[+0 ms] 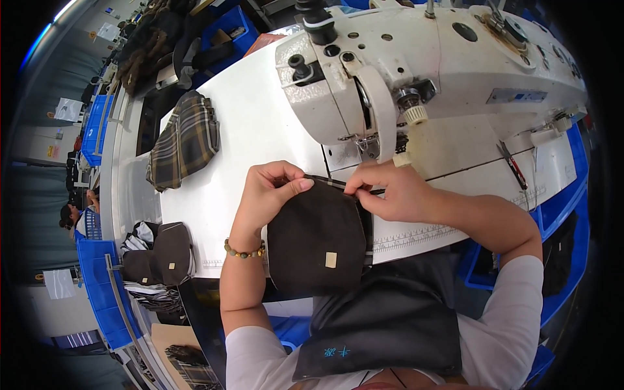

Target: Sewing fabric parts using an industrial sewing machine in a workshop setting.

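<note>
A dark brown fabric piece (pixel 315 237) with a small cream patch hangs over the table's front edge. My left hand (pixel 276 188) pinches its top left edge between thumb and fingers. At the top right edge, my right hand (pixel 383 190) grips the same piece, with plaid fabric showing along the edge. A white sewing machine (pixel 442 58) stands just beyond both hands, its needle area above the piece. Folded plaid pieces (pixel 182 140) lie on the white table (pixel 253 117) to the left, and red-handled snips (pixel 513 166) lie on the right.
Stacked dark pieces (pixel 159 253) sit at the left front. Blue bins (pixel 101 286) line the left side, and a long blue tray (pixel 569 208) runs along the right. Another person (pixel 70 218) is at the far left. More dark fabric (pixel 146 49) is piled at the back left.
</note>
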Demonstrator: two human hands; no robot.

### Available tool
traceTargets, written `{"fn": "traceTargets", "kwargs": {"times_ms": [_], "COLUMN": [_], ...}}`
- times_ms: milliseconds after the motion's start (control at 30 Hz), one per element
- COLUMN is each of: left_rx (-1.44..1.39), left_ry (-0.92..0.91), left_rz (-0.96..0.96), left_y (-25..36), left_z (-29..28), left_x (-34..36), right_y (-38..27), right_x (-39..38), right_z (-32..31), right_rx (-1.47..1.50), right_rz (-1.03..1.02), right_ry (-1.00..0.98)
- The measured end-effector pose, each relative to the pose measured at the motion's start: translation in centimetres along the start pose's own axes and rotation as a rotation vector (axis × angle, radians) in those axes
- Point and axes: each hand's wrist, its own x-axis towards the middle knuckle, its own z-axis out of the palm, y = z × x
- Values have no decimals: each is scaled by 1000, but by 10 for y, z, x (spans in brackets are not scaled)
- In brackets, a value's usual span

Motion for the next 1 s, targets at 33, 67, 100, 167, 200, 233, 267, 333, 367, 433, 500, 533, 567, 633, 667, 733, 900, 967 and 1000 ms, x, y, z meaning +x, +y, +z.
{"fn": "traceTargets", "kwargs": {"times_ms": [33, 67, 100, 167, 200, 233, 267, 333, 367, 433, 500, 533, 567, 633, 667, 733, 900, 967, 1000], "left_rx": [10, 20, 20, 6, 6, 15, 24, 25, 27, 19, 10, 12, 14, 10, 6, -15, -76, -177, -177], "left_ry": [12, 24, 24, 14, 13, 12, 11, 5, 1, -1, -4, -6, -8, -2, 4, -6, -58, -134, -134], "left_rz": [0, 0, -1, -12, -13, -10, -7, -7, -6, -16, -26, -26, -26, -25, -22, -21, -29, -52, -52], "left_y": [0, 0, 0, 0, 0, 0, 1, 4, 4, 4, 4, 4, 4, 5, 5, 5, 1, -2, -1], "left_z": [-1, -1, -1, -1, -1, 0, 0, 1, 1, 0, 0, 0, -1, 0, 1, 0, -1, -2, -2], "left_x": [0, -1, -1, -1, -1, -2, -2, -2, -3, -3, -4, -4, -4, -4, -4, -4, -3, -2, -1], "right_y": [0, -1, -3, -4, -4, -4, -3, 1, 0, -1, 3, 4, 3, -1, -3, -6, 2, 7, 5], "right_x": [0, 0, 0, 0, -1, -1, -1, -1, -1, 0, 1, 1, 1, 3, 3, 3, 3, 4, 5], "right_z": [1, 0, -1, -2, -2, -2, 0, 4, 4, 3, 2, 2, 2, 1, 1, 0, -3, -9, -15], "right_rx": [27, 26, 20, 14, -54, -123, -122, -7, -8, 90, 102, 113, 113, 169, 169, 220, 84, 59, -33], "right_rz": [-12, -12, -27, -41, -18, 4, 5, 15, 17, 158, 143, 128, 128, 180, 180, 197, 18, -101, -184], "right_ry": [18, 19, 7, -4, 0, 3, 4, 109, 111, 84, 80, 76, 77, 82, 82, 70, -21, -51, -144]}}
